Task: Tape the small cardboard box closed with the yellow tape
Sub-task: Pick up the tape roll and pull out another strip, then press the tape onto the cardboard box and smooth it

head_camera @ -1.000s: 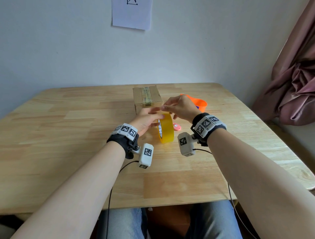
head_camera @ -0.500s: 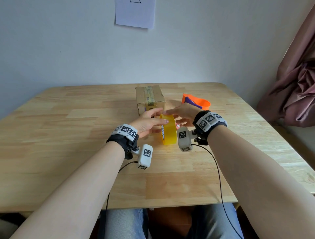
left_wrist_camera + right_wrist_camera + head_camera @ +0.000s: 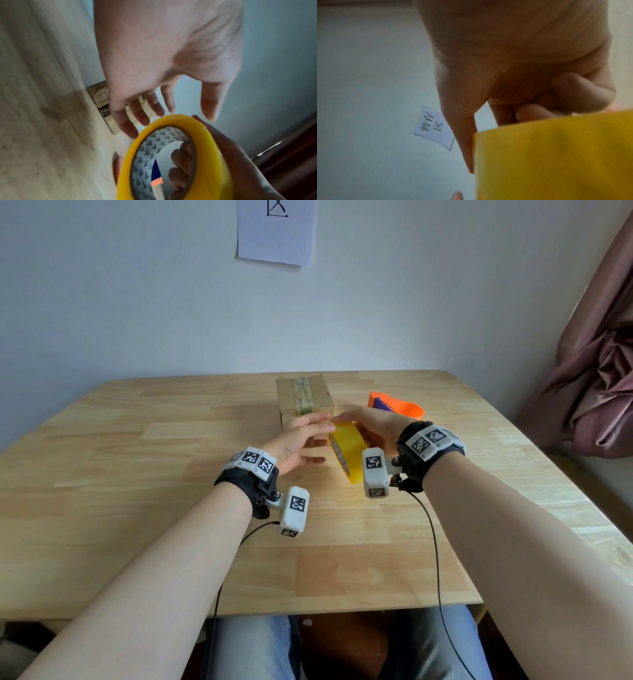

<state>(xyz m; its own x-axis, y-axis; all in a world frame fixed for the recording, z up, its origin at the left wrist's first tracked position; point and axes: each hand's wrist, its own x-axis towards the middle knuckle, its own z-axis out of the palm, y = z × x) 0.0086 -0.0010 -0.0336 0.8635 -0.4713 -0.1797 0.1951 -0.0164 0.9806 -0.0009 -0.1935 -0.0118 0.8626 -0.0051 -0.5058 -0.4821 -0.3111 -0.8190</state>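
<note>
My right hand grips the tape roll; left hand fingers spread, empty. No yellow tape on the box yet.

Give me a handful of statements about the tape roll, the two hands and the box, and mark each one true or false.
1. The right hand holds the yellow tape roll with fingers hooked through its core. True.
2. The left hand grips the roll firmly. False: its fingers are stretched out and loose, next to the top of the roll.
3. The cardboard box sits on the table behind the hands. True.
4. The roll lies flat on the table. False: it is held on edge in the right hand.
5. The box has a strip of clear tape along its top. True.
6. The orange object sits left of the box. False: it is to the box's right.
</note>
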